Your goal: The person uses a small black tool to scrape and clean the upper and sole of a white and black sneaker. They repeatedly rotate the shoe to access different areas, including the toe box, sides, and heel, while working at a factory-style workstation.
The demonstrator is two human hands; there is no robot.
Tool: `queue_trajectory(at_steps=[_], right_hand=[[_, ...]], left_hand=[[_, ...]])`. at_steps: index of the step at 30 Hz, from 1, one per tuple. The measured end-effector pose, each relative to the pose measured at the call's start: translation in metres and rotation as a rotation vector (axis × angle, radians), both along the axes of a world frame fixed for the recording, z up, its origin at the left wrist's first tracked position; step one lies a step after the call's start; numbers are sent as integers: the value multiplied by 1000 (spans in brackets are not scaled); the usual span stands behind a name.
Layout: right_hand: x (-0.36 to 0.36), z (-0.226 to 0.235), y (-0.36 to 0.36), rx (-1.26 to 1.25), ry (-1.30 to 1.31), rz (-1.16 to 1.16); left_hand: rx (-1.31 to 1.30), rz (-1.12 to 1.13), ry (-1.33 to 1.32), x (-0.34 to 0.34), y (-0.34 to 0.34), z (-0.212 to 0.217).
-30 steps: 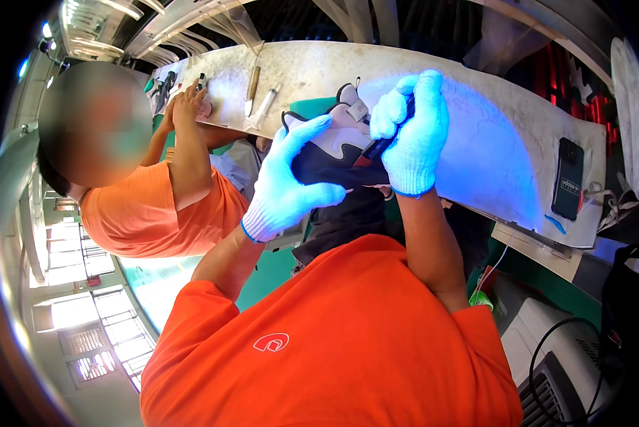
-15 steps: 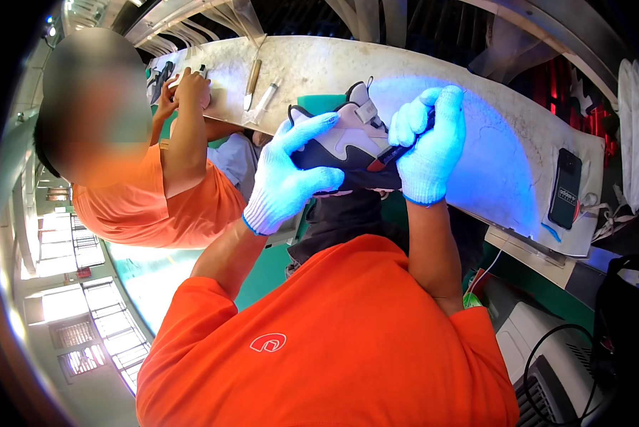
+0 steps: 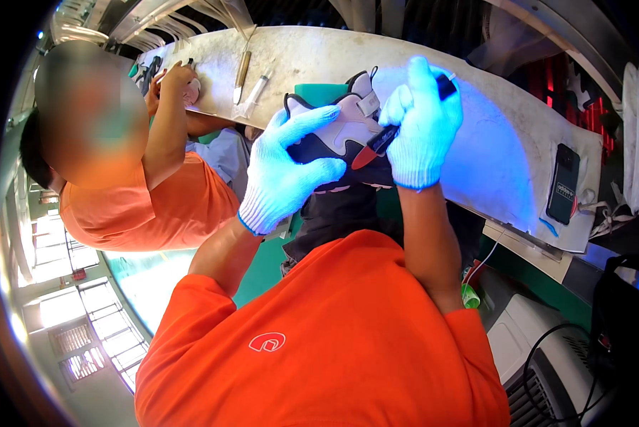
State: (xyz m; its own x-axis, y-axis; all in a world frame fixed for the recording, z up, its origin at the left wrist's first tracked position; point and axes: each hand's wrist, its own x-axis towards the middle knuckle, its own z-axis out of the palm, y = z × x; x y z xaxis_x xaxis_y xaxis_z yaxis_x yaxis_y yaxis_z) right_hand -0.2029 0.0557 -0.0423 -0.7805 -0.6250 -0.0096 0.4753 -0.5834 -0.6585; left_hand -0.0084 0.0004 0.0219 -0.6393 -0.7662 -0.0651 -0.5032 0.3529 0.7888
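A white, grey and black sneaker (image 3: 339, 135) is held in front of me above the bench edge. My left hand (image 3: 280, 167), in a white knit glove lit blue, grips its left end with thumb and forefinger along the near side. In my gloved right hand (image 3: 425, 124), fingers wrapped round it, is a slim pen-like tool (image 3: 381, 142) with a black barrel. Its red lower end lies against or just over the sneaker's side; I cannot tell whether they touch. The upper end, with a small pale tip, sticks out above the fist.
A pale bench (image 3: 298, 53) curves across, with blue light on its right. A knife-like tool (image 3: 243, 77) and a syringe-like tube (image 3: 257, 92) lie to the left, a black phone (image 3: 564, 181) to the right. At left, a person in orange (image 3: 141, 199) handles a pinkish thing.
My right hand has turned and risen slightly, so more of the tool's red end and its upper end show. The sneaker stays in my left hand. The view has shifted a little.
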Motion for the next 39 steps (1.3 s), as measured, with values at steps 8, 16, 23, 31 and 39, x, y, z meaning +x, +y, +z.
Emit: queue_trajectory(at_steps=[8,16,23,31,39], right_hand=[[-82,2,-41,692,846,290],[-126,-88,109,548,177,-25],[-93,-84,133,672,230,-50],[-97,-76,117,737,202,55],[-135,-36,124,574,305,355]], left_hand=[[337,3,151,-6,-48,-15],[92,-113,-7,-20,-100,-69],[-416,-881,-205,-107,-55,-46],[-327,-1040,-414,-135,-43,-23],[-497,-720,218,-54,-51,26]])
